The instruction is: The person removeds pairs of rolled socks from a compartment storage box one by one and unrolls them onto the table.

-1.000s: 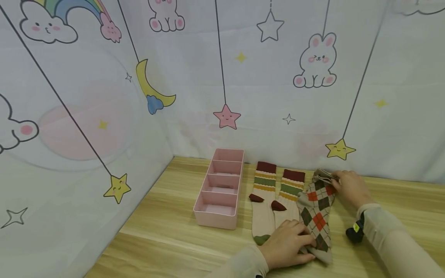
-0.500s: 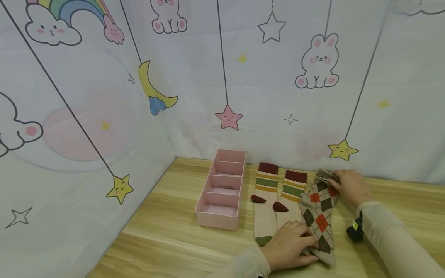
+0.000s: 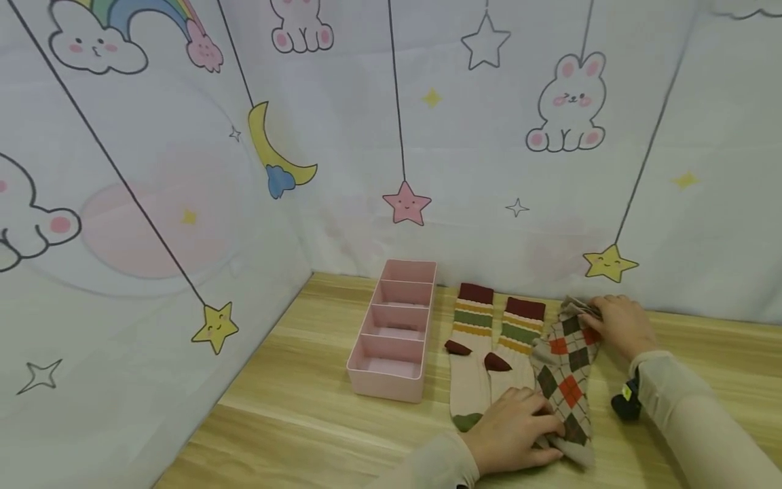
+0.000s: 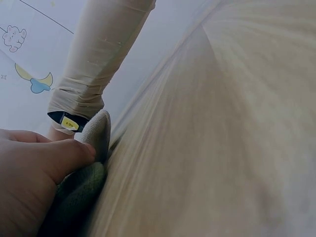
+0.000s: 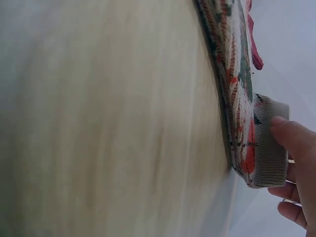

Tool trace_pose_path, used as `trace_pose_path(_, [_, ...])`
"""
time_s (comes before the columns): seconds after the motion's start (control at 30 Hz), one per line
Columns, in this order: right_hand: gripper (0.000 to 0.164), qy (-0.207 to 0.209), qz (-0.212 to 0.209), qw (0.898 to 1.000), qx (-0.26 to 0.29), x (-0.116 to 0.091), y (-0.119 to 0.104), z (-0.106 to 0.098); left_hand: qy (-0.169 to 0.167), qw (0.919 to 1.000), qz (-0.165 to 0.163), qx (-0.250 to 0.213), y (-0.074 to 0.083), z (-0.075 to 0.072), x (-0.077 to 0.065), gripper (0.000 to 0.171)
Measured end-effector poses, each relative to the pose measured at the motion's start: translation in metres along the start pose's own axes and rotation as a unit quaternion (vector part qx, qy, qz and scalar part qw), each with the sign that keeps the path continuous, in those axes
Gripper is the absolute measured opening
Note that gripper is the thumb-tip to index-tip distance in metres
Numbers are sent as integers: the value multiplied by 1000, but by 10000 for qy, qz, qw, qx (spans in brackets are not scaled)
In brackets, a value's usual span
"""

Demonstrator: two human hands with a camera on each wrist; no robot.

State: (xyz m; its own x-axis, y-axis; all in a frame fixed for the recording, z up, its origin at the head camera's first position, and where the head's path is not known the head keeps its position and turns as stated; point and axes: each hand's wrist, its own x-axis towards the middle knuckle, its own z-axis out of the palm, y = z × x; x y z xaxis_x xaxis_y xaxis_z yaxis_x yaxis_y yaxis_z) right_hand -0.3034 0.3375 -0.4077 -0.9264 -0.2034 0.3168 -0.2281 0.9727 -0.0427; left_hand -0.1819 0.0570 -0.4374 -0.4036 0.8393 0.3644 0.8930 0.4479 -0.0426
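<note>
A beige argyle sock [image 3: 569, 390] with red and dark diamonds lies lengthwise on the table. My right hand [image 3: 624, 327] pinches its ribbed cuff [image 5: 272, 143], thumb on top and fingers below. At the other end, my left hand [image 3: 512, 431] pinches the toe [image 4: 97, 133] between thumb and fingers. Two cream striped socks with maroon cuffs lie to the left, the outer striped sock [image 3: 470, 380] and the inner striped sock [image 3: 514, 370]. The left hand covers the inner one's toe end. Whether the argyle sock is one layer or two, I cannot tell.
A pink organizer box [image 3: 386, 386] with several compartments stands left of the socks. The wooden table [image 3: 293, 394] meets a white cartoon-print curtain [image 3: 476, 163] at the back and left. A black wrist device [image 3: 626, 402] hangs under the right sleeve.
Both hands keep their places at the two ends of the argyle sock. The cuff has been shifted slightly under the right fingers, and the whole head view has drifted a little.
</note>
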Motion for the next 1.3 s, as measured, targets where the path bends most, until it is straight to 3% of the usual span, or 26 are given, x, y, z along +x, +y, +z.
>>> trace_pose_path(0.4, [25,5,310,9994,173,-3,9,5,-27,10000,60,-23,5,2,1,21])
trace_pose_path(0.83, [27,-197,401,9986,287,-1,16,6,92,9999,125,-5,6,3,2,22])
trace_pose_path(1.3, [31,-118,508,9964,664,6,10,-11,534,9983,103,199,2,-1,2,26])
